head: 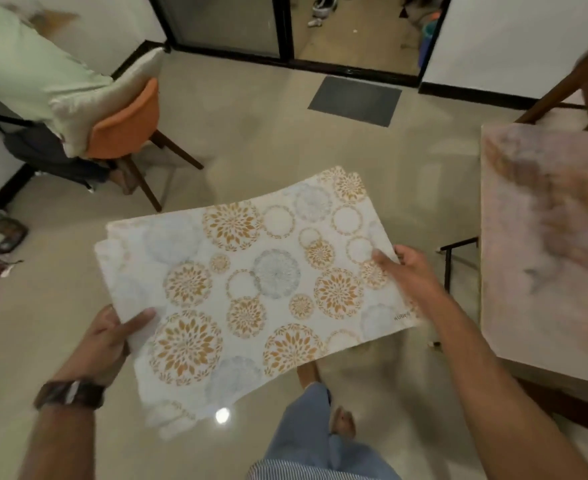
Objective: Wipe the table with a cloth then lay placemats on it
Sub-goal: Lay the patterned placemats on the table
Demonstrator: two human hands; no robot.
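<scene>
A stack of white placemats (251, 285) with orange and grey flower circles hangs in the air above the floor, held flat between both hands. My left hand (110, 337) grips its near left edge, thumb on top; a dark watch sits on that wrist. My right hand (406, 268) pinches the right edge with the fingers over the top mat. The table (542, 244), with a pale marbled pink-brown top, stands to the right, apart from the mats. No cloth is in view.
An orange chair (126, 123) with wooden legs stands at the back left, draped with pale fabric. A dark doormat (354, 100) lies before a glass door. A wooden chair frame (569, 95) rises behind the table. My legs and bare feet (342, 420) are below.
</scene>
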